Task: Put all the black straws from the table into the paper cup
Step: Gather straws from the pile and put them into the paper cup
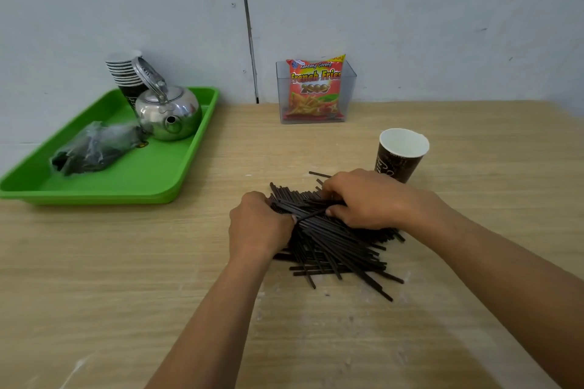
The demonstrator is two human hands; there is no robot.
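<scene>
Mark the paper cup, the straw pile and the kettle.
paper cup (398, 167): head view, dark outer wall.
straw pile (331, 245): head view, middle of the heap.
kettle (172, 112): head view, shiny round body.

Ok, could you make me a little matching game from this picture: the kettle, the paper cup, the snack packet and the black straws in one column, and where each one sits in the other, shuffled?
Things
1. kettle
2. paper cup
3. snack packet
4. straws

Places
A. inside the clear box
B. on the green tray
C. heaped on the table, under the left hand and the right hand
D. standing upright on the table, beyond the right hand

Pairs: 1-B, 2-D, 3-A, 4-C.
</scene>
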